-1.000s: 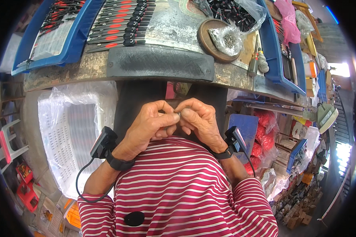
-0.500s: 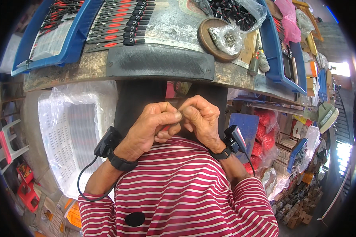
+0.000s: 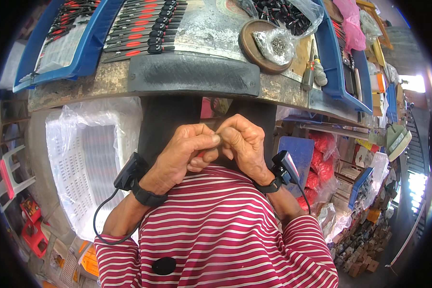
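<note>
We see our left hand (image 3: 180, 156) and right hand (image 3: 245, 144) brought together just below the near edge of the worktop (image 3: 197, 89), above the red-and-white striped shirt (image 3: 216, 230). The fingertips of both hands meet on a small item with a bit of red showing (image 3: 202, 154) under the left thumb; it is mostly hidden, so we cannot tell what it is. The left grip is narrow, thumb pressed against forefinger on that item. The right grip is also narrow, its fingers curled and touching the same piece from the other side. Each wrist carries a black band with a small black device (image 3: 129, 170); a cable hangs from the left one.

On the worktop, a dark curved pad (image 3: 192, 74) lies along the near edge. Toward the far left corner, a blue tray (image 3: 89, 57) holds rows of black and red tools (image 3: 139, 33). Toward the far right, a round brown dish (image 3: 254, 43) holds a clear bag of small metal parts (image 3: 276, 44). Below the worktop on the left stands a white crate wrapped in plastic (image 3: 86, 158).
</note>
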Available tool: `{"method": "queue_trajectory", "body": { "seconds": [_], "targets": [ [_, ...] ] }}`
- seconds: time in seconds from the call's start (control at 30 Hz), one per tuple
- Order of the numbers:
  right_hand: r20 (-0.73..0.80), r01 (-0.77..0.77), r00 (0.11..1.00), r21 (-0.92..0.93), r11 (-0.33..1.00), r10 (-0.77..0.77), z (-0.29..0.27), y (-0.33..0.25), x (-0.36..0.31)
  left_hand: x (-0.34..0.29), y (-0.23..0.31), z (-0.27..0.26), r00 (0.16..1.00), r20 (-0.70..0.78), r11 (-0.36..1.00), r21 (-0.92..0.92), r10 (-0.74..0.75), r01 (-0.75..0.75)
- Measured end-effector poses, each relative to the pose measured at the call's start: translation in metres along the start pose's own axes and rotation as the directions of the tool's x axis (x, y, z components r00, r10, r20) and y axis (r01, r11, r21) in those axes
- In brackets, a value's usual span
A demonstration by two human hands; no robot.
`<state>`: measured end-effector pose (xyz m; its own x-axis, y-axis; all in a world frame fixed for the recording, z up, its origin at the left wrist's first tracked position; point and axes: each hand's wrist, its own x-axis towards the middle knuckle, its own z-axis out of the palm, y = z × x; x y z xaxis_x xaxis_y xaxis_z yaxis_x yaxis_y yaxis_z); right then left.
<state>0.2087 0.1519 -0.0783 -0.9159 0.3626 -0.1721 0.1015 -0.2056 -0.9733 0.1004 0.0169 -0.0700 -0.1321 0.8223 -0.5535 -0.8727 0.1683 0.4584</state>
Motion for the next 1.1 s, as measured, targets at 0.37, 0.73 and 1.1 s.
{"method": "queue_trajectory", "body": {
  "seconds": [0.37, 0.73, 1.1],
  "targets": [
    [0.095, -0.083, 0.993, 0.195, 0.977, 0.065, -0.011, 0.007, 0.0, 0.001, -0.002, 0.002, 1.0, 0.008, 0.999, 0.038, -0.023, 0.023],
    [0.077, -0.086, 0.995, 0.291, 0.953, 0.066, -0.009, 0.013, -0.001, -0.003, -0.002, 0.001, 0.991, 0.042, 0.96, 0.248, 0.125, -0.132],
    [0.117, -0.171, 0.983, 0.275, 0.946, 0.143, -0.011, 0.015, -0.002, -0.001, -0.004, 0.0, 0.987, -0.027, 0.883, 0.451, 0.161, -0.132]
  ]
}}
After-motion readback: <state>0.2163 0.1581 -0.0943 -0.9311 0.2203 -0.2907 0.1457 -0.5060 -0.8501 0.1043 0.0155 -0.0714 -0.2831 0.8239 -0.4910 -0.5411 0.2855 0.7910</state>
